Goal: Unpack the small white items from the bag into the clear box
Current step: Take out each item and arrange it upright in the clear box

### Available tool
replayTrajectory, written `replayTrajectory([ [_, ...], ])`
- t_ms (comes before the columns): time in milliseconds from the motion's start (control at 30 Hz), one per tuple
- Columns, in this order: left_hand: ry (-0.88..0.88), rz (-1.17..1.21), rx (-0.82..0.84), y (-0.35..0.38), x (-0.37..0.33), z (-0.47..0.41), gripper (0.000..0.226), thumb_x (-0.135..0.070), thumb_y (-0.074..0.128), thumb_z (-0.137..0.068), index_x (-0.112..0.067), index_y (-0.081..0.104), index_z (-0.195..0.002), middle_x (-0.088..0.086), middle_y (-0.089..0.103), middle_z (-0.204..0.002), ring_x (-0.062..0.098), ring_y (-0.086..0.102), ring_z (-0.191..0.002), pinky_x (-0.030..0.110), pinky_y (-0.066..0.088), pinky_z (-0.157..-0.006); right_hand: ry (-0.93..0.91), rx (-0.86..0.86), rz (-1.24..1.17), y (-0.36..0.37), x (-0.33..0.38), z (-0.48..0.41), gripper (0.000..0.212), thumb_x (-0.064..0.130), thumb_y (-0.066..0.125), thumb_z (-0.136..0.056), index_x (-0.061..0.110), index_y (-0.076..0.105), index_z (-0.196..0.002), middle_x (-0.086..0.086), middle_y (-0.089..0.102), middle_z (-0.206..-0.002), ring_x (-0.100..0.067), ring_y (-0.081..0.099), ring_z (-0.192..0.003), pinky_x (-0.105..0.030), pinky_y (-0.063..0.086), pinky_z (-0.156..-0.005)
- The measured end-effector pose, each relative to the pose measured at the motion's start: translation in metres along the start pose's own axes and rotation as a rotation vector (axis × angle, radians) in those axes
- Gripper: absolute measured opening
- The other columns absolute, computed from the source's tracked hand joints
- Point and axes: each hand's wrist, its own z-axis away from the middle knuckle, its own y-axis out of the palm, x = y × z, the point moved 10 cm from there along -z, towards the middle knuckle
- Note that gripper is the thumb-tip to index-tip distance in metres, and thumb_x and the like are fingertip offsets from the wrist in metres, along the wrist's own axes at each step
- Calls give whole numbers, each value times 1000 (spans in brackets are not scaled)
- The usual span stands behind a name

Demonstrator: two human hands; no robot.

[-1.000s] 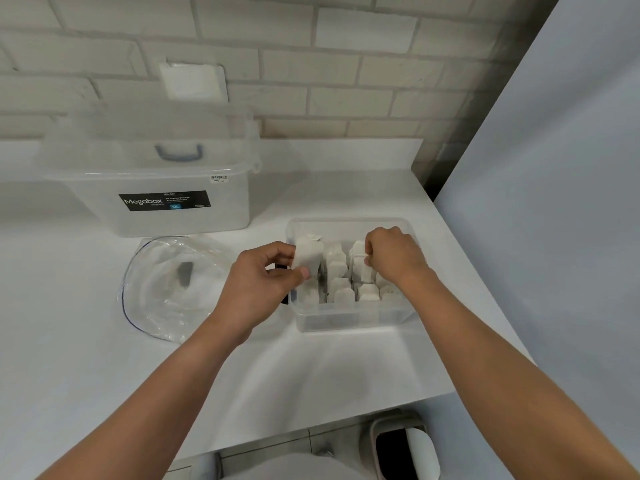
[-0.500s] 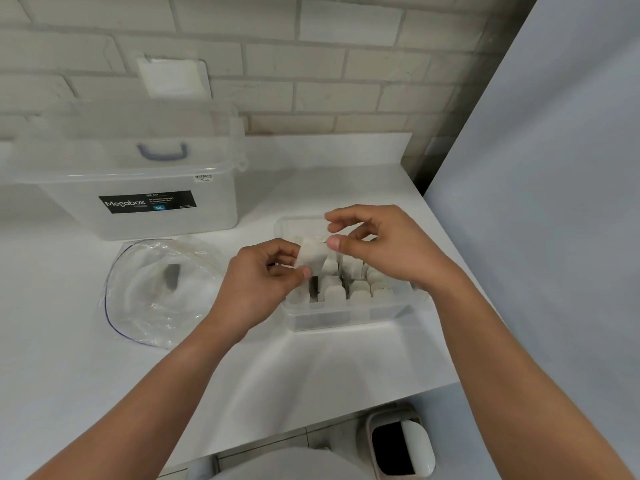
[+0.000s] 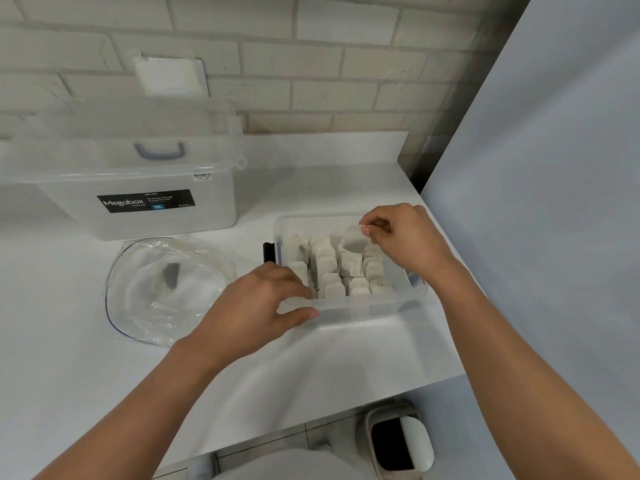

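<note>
A small clear box [image 3: 363, 311] stands on the white counter and holds several small white items [image 3: 327, 265] set upright in rows. My right hand [image 3: 408, 244] is over the box's far right part and pinches one white item [image 3: 353, 237] by its top, just above the rows. My left hand [image 3: 263, 303] grips the box's near left corner, thumb along the front wall and fingers over the rim. The clear plastic bag [image 3: 166, 289] lies flat and open to the left of the box, with a small dark piece inside.
A large clear lidded storage box [image 3: 138, 188] with a black label stands at the back left against the brick wall. A grey panel [image 3: 554, 202] rises on the right. The counter's front edge is near; a bin [image 3: 398, 441] sits on the floor below.
My right hand took the white item from my left hand and carried it over the box's far right. My left hand dropped to the box's near left corner.
</note>
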Motion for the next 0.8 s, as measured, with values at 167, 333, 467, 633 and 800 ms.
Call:
replayTrajectory([
  [167, 64, -97, -56, -2, -5, 2, 13, -38, 76, -88, -34, 80, -100, -16, 73, -93, 12, 64, -101, 30, 56, -68, 82, 252, 72, 37, -18, -2, 16, 14, 67, -95, 19, 80, -104, 14, 69, -85, -6, 67, -83, -21, 50, -79],
  [333, 47, -100, -72, -1, -5, 2, 11, -37, 78, -87, -35, 80, -97, -15, 74, -89, 12, 66, -98, 26, 53, -65, 105, 303, 314, 73, -35, -8, 16, 12, 67, -92, 20, 79, -97, -6, 73, -105, -22, 65, -97, -39, 57, -90],
  [467, 42, -103, -86, -2, -5, 3, 10, -37, 78, -86, -36, 80, -96, -16, 73, -87, 12, 65, -96, 22, 48, -63, 81, 255, 498, 78, -32, -11, 15, 16, 61, -98, 12, 71, -107, -15, 67, -107, -31, 63, -99, -39, 53, -87],
  [633, 31, -72, -84, -1, -2, 3, 12, -39, 73, -90, -36, 79, -100, -15, 72, -93, 12, 63, -103, 27, 52, -66, 90, 218, 600, 79, -33, -10, 16, 12, 58, -98, 6, 68, -109, -18, 68, -106, -33, 65, -95, -35, 48, -78],
  [800, 76, 5, -63, -5, -2, 11, 24, -40, 68, -94, -29, 74, -114, -12, 63, -115, 11, 60, -108, 27, 54, -82, 150, 129, 465, 55, -32, -3, 14, 19, 63, -96, 11, 73, -102, -13, 71, -103, -32, 66, -89, -35, 53, -76],
])
